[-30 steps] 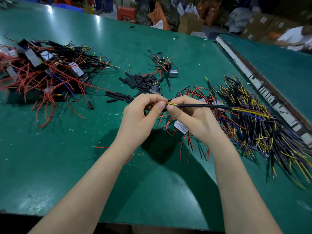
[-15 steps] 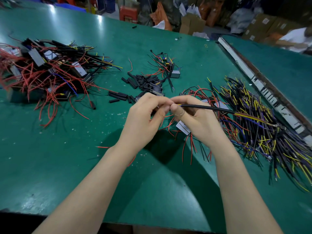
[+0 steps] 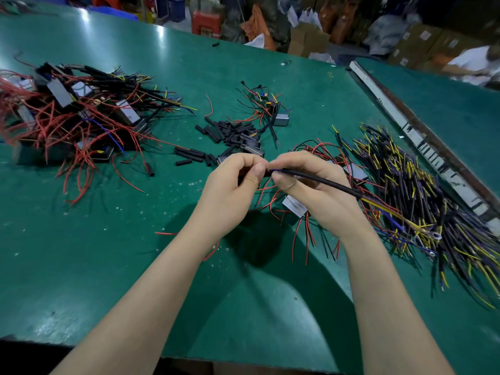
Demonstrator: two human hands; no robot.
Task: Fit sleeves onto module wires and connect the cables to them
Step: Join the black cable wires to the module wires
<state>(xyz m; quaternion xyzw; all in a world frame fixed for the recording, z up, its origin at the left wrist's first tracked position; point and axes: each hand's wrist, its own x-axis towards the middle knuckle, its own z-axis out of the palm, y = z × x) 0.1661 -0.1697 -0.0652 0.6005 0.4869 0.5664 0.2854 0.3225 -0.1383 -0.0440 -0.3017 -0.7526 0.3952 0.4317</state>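
My right hand (image 3: 311,190) pinches a black cable (image 3: 324,182) near its end; the cable runs right and down to yellow and blue leads with ring terminals. My left hand (image 3: 232,185) pinches thin wires at the cable's tip, thumb against fingers; what sits between the fingertips is hidden. A small silver module (image 3: 295,205) with red wires hangs or lies just below my right hand. Loose black sleeves (image 3: 227,131) lie scattered behind my hands.
A heap of modules with red wires (image 3: 70,117) fills the left of the green table (image 3: 108,266). A pile of black, yellow and blue cables (image 3: 422,190) lies at the right. Another module (image 3: 281,120) sits further back. A white rail (image 3: 405,131) edges the table.
My hands have drawn closer together; the cable's yellow and blue tip, visible a second ago, is now covered between the fingertips. The view has shifted slightly.
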